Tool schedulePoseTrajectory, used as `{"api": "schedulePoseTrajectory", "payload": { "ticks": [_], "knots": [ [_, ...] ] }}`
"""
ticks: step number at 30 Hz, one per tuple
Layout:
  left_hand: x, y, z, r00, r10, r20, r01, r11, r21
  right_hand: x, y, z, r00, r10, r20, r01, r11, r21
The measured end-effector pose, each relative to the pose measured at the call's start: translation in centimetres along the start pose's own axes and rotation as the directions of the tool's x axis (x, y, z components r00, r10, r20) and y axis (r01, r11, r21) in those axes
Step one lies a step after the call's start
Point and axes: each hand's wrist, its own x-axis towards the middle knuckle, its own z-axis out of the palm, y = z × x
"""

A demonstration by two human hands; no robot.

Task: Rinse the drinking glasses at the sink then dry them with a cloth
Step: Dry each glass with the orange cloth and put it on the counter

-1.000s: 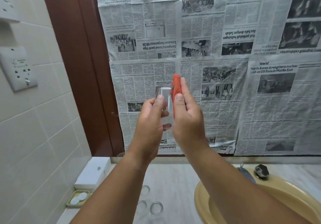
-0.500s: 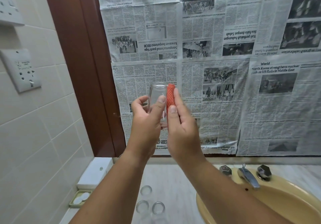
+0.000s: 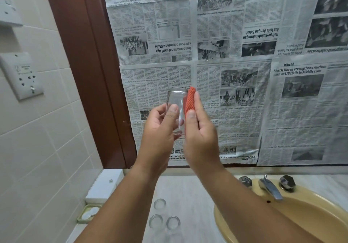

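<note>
Plainly, the left hand grips the glass round its middle, high above the bench; the right hand pinches the cloth against it. Light, brittle, likely slick, so that grip suits.

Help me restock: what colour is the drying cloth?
Orange-red cloth, with a waffle-like texture; clearest in head view.

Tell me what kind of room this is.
Probably a bathroom or washroom: a yellow sink with a tap, a tiled wall, and a soap dish on the counter.
</note>
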Motion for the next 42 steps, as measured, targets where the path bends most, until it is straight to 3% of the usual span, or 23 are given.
{"api": "schedulePoseTrajectory", "payload": {
  "ticks": [5, 9, 14, 20, 26, 31, 37, 42],
  "knots": [
    [-0.3, 0.6, 0.2, 0.997, 0.016, 0.072, -0.020, 0.999, 0.050, 1.3, -1.1, -0.1, 0.999, 0.031, 0.032, -0.032, 0.999, 0.015],
    [-0.1, 0.5, -0.7, 0.999, 0.043, -0.011, -0.043, 0.998, 0.054, -1.8, -0.5, 0.7, 0.999, 0.015, 0.045, -0.016, 1.000, 0.016],
    [-0.7, 0.5, -0.4, 0.998, -0.021, 0.052, 0.019, 0.999, 0.043, 2.0, -0.8, 0.4, 0.997, 0.077, -0.001, -0.077, 0.996, 0.047],
    [-0.2, 1.0, -1.2, 0.999, 0.043, -0.021, -0.043, 0.999, 0.029, -1.6, -1.1, 1.0, 0.997, 0.019, 0.076, -0.021, 0.999, 0.029],
    [-0.6, 1.1, -0.9, 0.998, -0.001, 0.066, -0.003, 0.999, 0.049, 2.1, -1.4, 0.9, 0.999, 0.045, 0.015, -0.046, 0.998, 0.047],
    [-0.2, 1.4, -1.4, 0.997, 0.054, -0.047, -0.052, 0.998, 0.029, -1.3, -0.9, 1.5, 0.998, -0.025, 0.062, 0.022, 0.999, 0.041],
    [-0.6, 1.5, -0.5, 1.000, 0.000, 0.029, -0.002, 0.998, 0.069, 2.7, -1.7, 1.1, 0.999, 0.037, 0.020, -0.038, 0.997, 0.062],
    [-0.3, 1.8, -1.1, 0.998, 0.042, -0.047, -0.042, 0.999, -0.001, -1.0, -1.3, 1.4, 0.995, 0.001, 0.103, -0.008, 0.998, 0.068]
  ]
}}
